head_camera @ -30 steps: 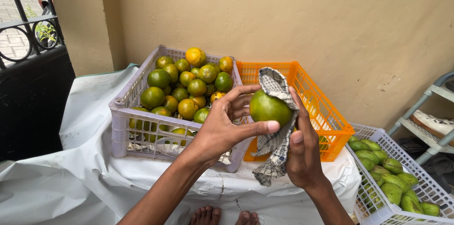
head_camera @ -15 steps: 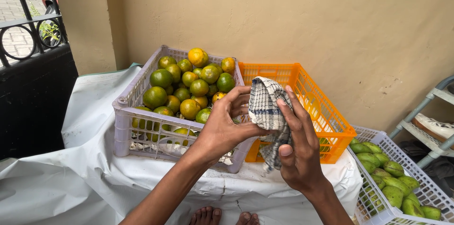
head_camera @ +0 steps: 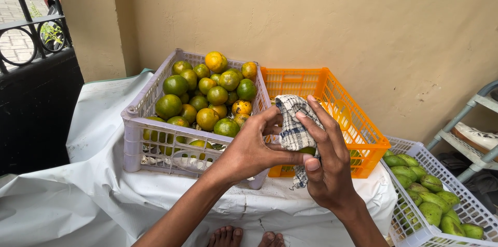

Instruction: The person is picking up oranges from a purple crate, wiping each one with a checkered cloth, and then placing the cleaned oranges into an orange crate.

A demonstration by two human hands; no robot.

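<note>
Two hands meet above the white-draped bench — the left hand [head_camera: 249, 148] cups a green citrus fruit [head_camera: 308, 150], now almost hidden since the right hand [head_camera: 324, 166] folded the checked blue-and-white cloth [head_camera: 293, 127] over it, both clenched around the bundle. Wiping looks underway. Left sits the lilac plastic crate of green-orange citrus [head_camera: 137, 117], behind the empty orange plastic crate [head_camera: 363, 143] — open room lies only toward the bench's near edge.

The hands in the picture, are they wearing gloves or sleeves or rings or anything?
No. Both the left hand and the right hand are bare: no gloves, and no rings, watch or bracelets that show. The forearms are bare too, with no sleeve in view. The fingernails look short and plain. At the bottom edge, the person's bare toes peek out, without shoes.
</note>
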